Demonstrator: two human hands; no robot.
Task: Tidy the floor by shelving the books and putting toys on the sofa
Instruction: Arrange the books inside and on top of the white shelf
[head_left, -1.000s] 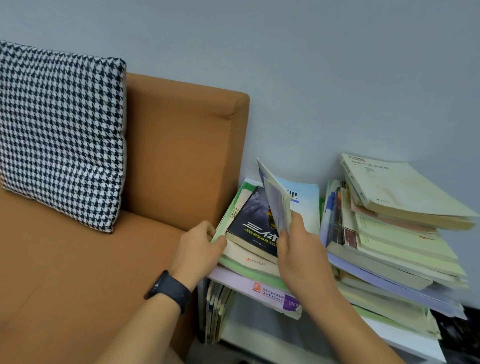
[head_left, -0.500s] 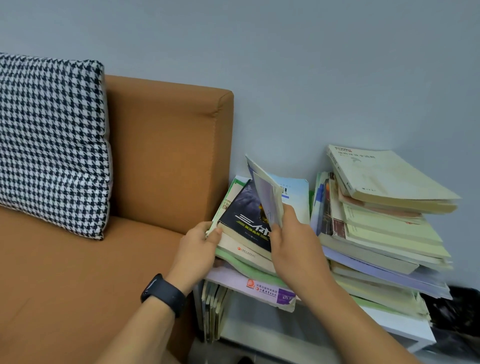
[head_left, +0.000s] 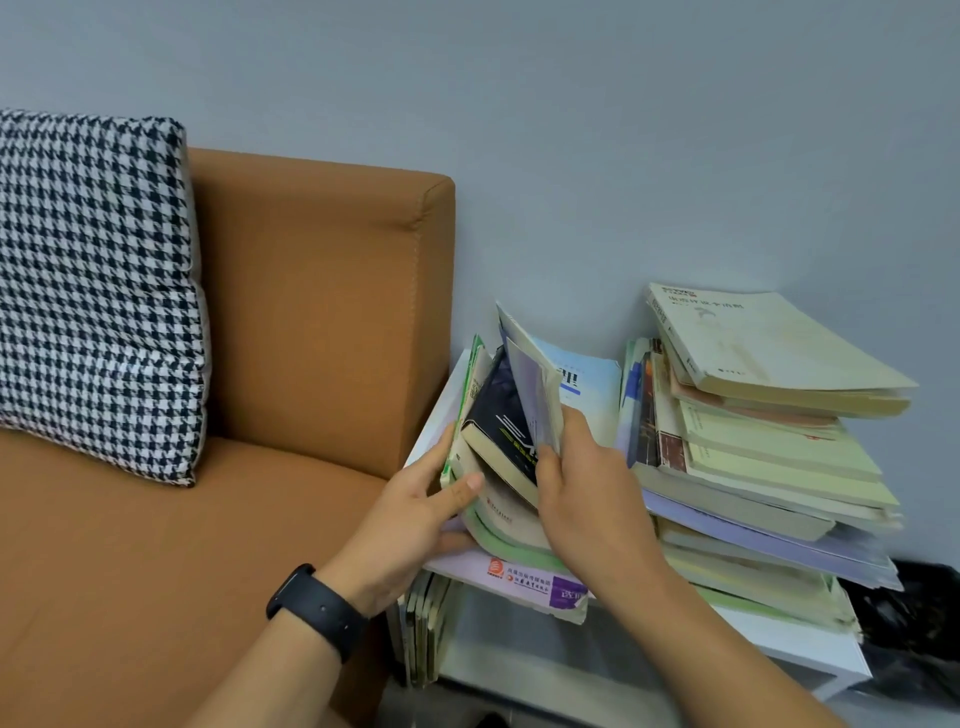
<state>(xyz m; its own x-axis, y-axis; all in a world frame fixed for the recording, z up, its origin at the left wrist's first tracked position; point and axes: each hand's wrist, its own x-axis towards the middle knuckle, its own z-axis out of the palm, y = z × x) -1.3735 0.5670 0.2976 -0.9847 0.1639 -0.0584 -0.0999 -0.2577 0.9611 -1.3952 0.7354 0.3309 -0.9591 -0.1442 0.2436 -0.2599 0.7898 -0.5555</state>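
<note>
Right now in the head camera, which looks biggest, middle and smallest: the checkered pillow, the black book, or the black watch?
1. Checkered pillow, by far the largest.
2. Black book, partly hidden.
3. Black watch, smallest, though it sits nearest the camera.

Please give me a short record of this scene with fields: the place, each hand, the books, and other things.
place: white shelf beside an orange sofa, grey wall behind
left hand: holds the left edge of the left book pile, thumb on a pale book
right hand: grips a thin bluish booklet, tilted up on that pile
right book pile: untidy, stacked flat
other: houndstooth cushion on the sofa; black wristband on the left wrist
</note>
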